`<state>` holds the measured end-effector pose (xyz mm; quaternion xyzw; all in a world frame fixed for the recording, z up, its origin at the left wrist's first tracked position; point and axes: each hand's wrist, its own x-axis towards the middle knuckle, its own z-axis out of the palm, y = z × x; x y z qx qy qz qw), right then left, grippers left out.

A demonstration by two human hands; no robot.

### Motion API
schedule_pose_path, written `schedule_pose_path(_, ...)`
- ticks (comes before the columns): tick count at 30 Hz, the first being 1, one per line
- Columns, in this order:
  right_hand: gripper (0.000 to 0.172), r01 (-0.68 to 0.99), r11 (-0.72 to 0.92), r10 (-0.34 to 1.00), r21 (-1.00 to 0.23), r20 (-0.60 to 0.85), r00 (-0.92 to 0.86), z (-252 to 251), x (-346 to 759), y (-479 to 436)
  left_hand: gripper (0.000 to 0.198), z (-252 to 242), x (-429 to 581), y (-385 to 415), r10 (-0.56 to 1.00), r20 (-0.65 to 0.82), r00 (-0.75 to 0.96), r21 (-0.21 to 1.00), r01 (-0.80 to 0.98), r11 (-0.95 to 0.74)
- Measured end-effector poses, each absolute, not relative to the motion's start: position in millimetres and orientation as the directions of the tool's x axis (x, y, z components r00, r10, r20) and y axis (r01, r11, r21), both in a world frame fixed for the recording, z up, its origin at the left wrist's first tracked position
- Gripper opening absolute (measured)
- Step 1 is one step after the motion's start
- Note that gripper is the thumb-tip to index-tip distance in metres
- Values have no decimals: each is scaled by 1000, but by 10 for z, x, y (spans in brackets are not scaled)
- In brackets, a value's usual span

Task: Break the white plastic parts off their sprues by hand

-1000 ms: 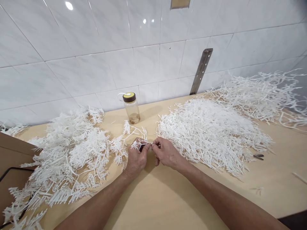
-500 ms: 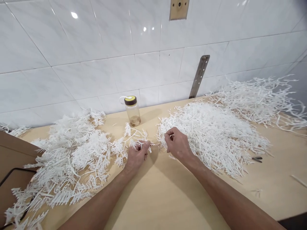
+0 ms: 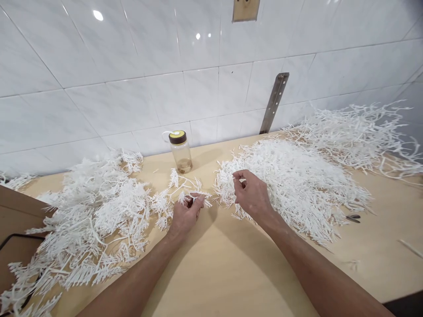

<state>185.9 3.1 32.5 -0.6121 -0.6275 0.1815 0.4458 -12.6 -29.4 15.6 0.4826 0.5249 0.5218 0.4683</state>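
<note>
My left hand is closed in a pinch on a white branched plastic sprig, whose small prongs stick out past the thumb. More white branched pieces lie just behind and to the left of it. My right hand is at the near left side of a large heap of small white pieces, its thumb and forefinger pressed together. Whatever is between those fingertips, if anything, is too small to make out. Left of my left hand spreads a wide heap of white branched sprigs.
A clear bottle with a dark and yellow lid stands near the tiled wall. A perforated metal strip leans there. Longer white strands are piled far right. A small dark tool lies beside the heap; a brown box is at left.
My right hand has shifted slightly right over the heap's edge, fingers still pinched. My left hand keeps the sprig and has barely moved. The view has tilted and shifted a little.
</note>
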Motion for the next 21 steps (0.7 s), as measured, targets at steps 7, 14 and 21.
schedule_pose_path(7,23,503,251,963,-827,265,-46,362,1679,-106,39,180,-138,-284,997,-22,-73,999,23,23)
schedule_pose_path(14,30,298,68,956,-952,-24,-294,359,1523,-207,36,166,-123,-290,996,24,-86,995,96,-15)
schedule_pose_path(21,21,130,-83,935,-988,-122,-332,177,1496,-145,33,121,-102,-288,991,89,-99,989,130,-76)
